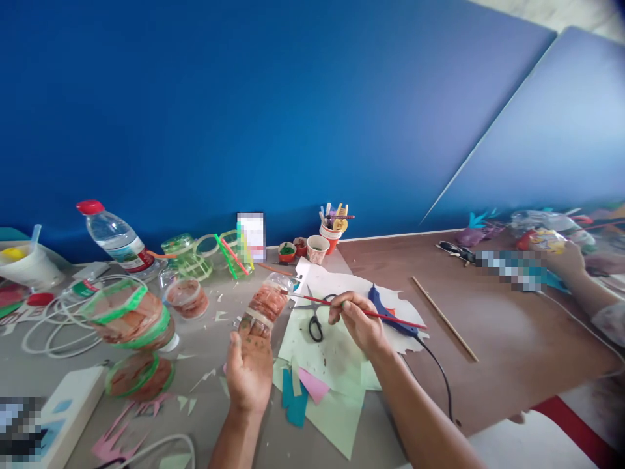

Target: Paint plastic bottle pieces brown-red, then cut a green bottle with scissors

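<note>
Nearby, left of the scissors (314, 312), the left hand (250, 374) holds in its grip a red-smeared plastic container (266, 303), seemingly from inside; right of the scissors, the right hand (359, 320) pinches a red paintbrush (312, 299), its tip at the container. Light, overlapping strokes, with the container turned slowly, should coat evenly. Beyond the scissors, a cup of reddish paint (301, 251) sits handy for reloading.

Left hand (250, 374) palm up, fingers (254, 327) paint-flecked, right hand (360, 323) pinching, forearms (415, 404) extended forward
</note>
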A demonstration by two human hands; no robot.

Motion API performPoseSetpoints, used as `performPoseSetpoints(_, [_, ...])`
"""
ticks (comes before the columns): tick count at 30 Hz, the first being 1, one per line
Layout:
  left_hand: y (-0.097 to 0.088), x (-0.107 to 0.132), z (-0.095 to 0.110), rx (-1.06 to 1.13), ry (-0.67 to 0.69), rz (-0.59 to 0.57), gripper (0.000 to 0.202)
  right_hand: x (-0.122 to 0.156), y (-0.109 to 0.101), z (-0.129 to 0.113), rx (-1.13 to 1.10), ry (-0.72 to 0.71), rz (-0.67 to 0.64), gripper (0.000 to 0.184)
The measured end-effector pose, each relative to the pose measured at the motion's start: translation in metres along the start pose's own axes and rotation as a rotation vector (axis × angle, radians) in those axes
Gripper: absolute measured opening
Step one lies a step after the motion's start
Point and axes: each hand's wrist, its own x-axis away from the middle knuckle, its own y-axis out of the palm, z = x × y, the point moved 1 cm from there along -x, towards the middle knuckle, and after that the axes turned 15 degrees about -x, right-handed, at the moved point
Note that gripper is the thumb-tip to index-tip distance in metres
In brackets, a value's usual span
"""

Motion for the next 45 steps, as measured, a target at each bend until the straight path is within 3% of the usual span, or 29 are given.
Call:
performPoseSetpoints(3, [0.0, 0.001, -0.006, -0.109, 0.082, -0.041, 0.046, 0.0, 0.002, -0.003, -0.025, -0.01, 0.025, 0.023])
performPoseSetpoints(6, [0.0, 0.002, -0.011, -0.181, 0.108, -0.001, 0.048, -0.001, 0.002, -0.006, -0.027, -0.039, 0.055, 0.022])
performPoseSetpoints(14, [-0.001, 0.002, -0.01, -0.205, 0.13, 0.022, 0.046, -0.002, -0.001, -0.007, -0.037, -0.084, 0.011, 0.014])
performPoseSetpoints(26, [0.003, 0.003, -0.011, -0.235, 0.154, -0.007, 0.049, 0.003, -0.006, 0.003, 0.043, -0.02, -0.029, 0.015])
performPoseSetpoints(39, [-0.017, -0.001, -0.023, -0.348, 0.22, -0.075, 0.043, 0.002, -0.008, -0.001, 0.054, -0.015, -0.02, 0.014])
performPoseSetpoints(45, [-0.007, 0.002, -0.018, -0.309, 0.198, -0.039, 0.047, 0.001, -0.004, -0.002, 0.033, 0.063, -0.034, 0.012])
